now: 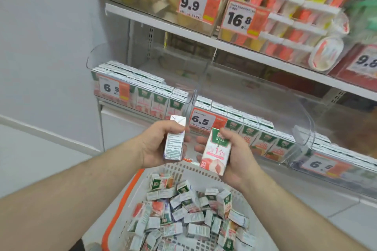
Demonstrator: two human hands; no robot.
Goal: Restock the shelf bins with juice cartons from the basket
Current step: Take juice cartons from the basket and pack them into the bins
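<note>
Two cartons up, one per hand, above the basket (130, 195). Left hand (157, 144) wrapped round a carton (174, 138) showing its printed back panel, thumb on the near edge, fingers curled behind. Right hand (234, 155) gripping a peach carton (216, 153) by its right side, front face and green top turned toward the camera, fingertips pinching near the upper corner.

Just beyond both grips, the clear shelf bins: the middle bin (244, 126) directly past the right-hand carton, the left bin (140, 96) up and to the left of the left-hand one. Both bins already hold upright rows with faces forward.

Likely trouble: the left-hand carton going in back to front, since its label side faces away from the shelf rows' orientation. The wrong flavour in the wrong bin, if faces go unchecked. A loose corner pinch on the right letting the carton tip while clearing the bin's front lip. A nudge toppling the standing row.

Below the grips, loose cartons (191, 216) heaped in the basket.
</note>
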